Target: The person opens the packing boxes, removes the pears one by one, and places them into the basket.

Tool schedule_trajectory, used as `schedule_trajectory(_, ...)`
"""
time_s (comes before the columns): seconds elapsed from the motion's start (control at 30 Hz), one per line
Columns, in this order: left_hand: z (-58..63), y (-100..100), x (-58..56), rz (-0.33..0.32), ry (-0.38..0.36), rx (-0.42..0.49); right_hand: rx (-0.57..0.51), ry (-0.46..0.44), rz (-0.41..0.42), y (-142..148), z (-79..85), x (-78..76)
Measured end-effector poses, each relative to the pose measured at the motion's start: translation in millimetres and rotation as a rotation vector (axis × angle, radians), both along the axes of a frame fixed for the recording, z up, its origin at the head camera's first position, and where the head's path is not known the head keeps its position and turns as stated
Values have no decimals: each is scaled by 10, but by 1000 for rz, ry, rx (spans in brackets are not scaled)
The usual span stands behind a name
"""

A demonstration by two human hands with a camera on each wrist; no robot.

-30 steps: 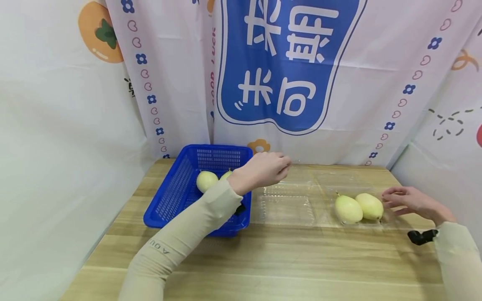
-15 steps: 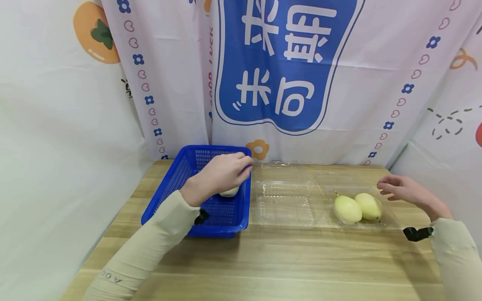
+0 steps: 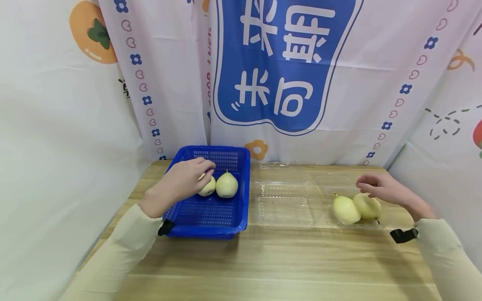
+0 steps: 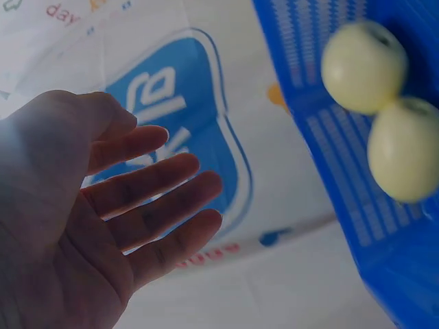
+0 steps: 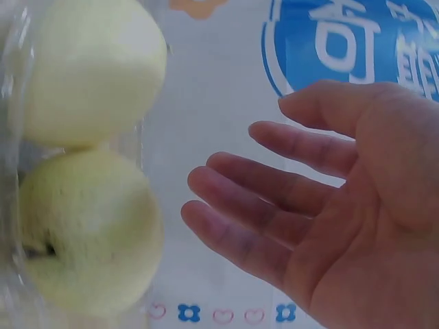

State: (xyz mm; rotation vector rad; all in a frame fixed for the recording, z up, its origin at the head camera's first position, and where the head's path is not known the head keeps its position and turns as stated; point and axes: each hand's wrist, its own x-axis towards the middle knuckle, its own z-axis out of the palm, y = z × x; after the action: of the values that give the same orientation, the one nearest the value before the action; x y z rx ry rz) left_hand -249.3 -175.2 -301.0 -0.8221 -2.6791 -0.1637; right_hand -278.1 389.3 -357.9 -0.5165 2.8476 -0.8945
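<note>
Two pale yellow pears, a left one (image 3: 207,187) and a right one (image 3: 226,185), lie side by side in a blue plastic basket (image 3: 243,209). Above the basket's left part is my left hand (image 3: 184,179), holding nothing, its fingers relaxed in the left wrist view; in the head view it overlaps the left pear. My right hand (image 3: 388,190) hovers over the right end of the clear plastic containers, palm bare and fingers loosely extended. Just below it, two more pears, one (image 3: 346,210) and another (image 3: 367,206), sit together in a clear container (image 3: 361,226).
Another clear plastic container (image 3: 285,211) lies open between the basket and the filled one, its lid part towards the back. All stand on a wooden table (image 3: 286,259). A printed cloth (image 3: 180,83) hangs behind the table's far edge.
My left hand has moved left from over the clear container to above the basket, uncovering the right pear there. My right hand has shifted a little left, over the pears in the container.
</note>
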Motion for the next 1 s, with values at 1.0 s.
schedule_trajectory(1.0,-534,-1078,-207,227,-173,74,250,161,139,-522,-373,88)
